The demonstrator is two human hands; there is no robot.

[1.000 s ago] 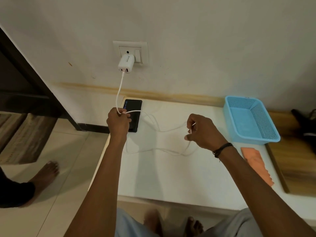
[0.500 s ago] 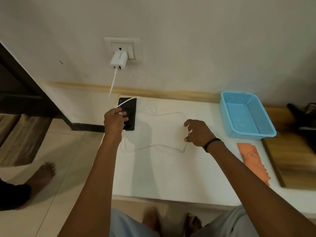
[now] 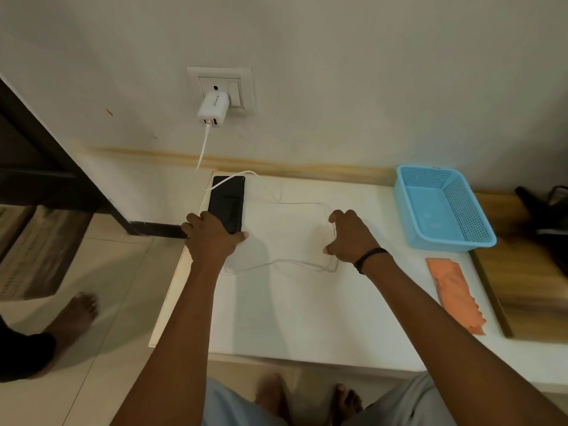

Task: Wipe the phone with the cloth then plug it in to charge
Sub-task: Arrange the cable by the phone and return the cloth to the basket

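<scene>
A black phone (image 3: 227, 201) lies flat at the far left corner of the white table (image 3: 292, 318). My left hand (image 3: 212, 241) grips its near end, thumb on the right side and fingers on the left. A white charging cable (image 3: 276, 264) runs from the white charger (image 3: 212, 109) in the wall socket (image 3: 221, 84), crosses the phone's top and loops over the table. My right hand (image 3: 350, 238) rests on the table with its fingers curled around the right bend of the loop. The orange cloth (image 3: 458, 293) lies flat at the table's right side.
A light blue mesh basket (image 3: 445, 207) stands at the table's far right, beside a wooden board (image 3: 528, 290). A dark object (image 3: 544, 210) lies behind it. Another person's bare foot (image 3: 73, 315) is on the floor left of the table. A dark door frame (image 3: 46, 142) stands at left.
My left hand has let go of the cable and closed on the phone's near end. My right hand has come down to the table with the cable, whose loop now lies flat.
</scene>
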